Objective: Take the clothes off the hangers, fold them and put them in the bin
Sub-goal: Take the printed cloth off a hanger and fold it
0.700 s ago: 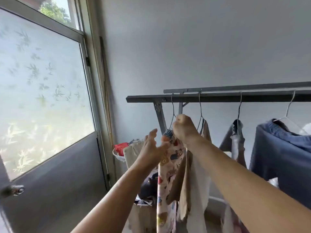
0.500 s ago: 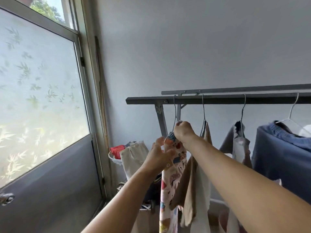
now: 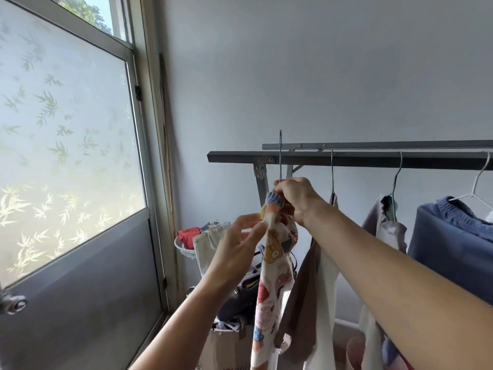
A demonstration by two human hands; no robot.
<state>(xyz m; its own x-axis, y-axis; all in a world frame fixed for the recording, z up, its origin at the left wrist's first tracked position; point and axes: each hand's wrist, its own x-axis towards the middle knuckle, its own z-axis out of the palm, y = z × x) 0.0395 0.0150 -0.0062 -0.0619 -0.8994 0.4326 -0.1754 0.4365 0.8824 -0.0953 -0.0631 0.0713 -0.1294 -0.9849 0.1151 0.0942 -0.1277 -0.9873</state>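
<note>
A white garment with cartoon prints [image 3: 272,265] hangs from a thin wire hanger [image 3: 280,156], whose hook stands above the dark metal rail [image 3: 373,160]. My right hand [image 3: 296,200] grips the hanger's neck together with the top of the garment. My left hand [image 3: 240,243] pinches the cloth just below, at its left edge. Further right on the rail hang a brown and white garment [image 3: 317,287], a pale grey one [image 3: 386,231] and a blue one [image 3: 453,241], each on its own hanger.
A frosted glass door [image 3: 69,156] with a knob [image 3: 12,303] fills the left. Below the rack's end stand a white basket with red cloth [image 3: 186,243], a cream tote bag [image 3: 210,244], a dark bag [image 3: 240,303] and a cardboard box [image 3: 226,345].
My right hand has lifted the wire hanger so its hook rises above the rail. My left hand has closed in and now pinches the printed garment. The view has dropped slightly.
</note>
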